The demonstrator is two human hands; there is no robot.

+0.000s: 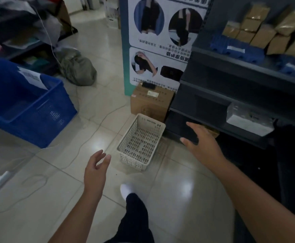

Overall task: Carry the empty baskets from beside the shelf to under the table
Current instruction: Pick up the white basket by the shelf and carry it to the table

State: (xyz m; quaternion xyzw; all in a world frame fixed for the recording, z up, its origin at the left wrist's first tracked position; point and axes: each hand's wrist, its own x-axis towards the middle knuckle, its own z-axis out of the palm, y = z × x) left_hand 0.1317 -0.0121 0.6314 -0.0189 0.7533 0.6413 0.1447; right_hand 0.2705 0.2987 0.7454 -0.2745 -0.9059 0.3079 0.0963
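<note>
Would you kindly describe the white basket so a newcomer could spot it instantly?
Start at the dark shelf unit on the right and look down to the tiled floor beside its base. The white basket sits there, in front of a cardboard box. It alone is pale, perforated and empty.

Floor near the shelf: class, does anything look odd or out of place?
A thin white cable trails loose across the tiles, a likely trip risk. The white basket sits upright, empty and seemingly undamaged.
</note>
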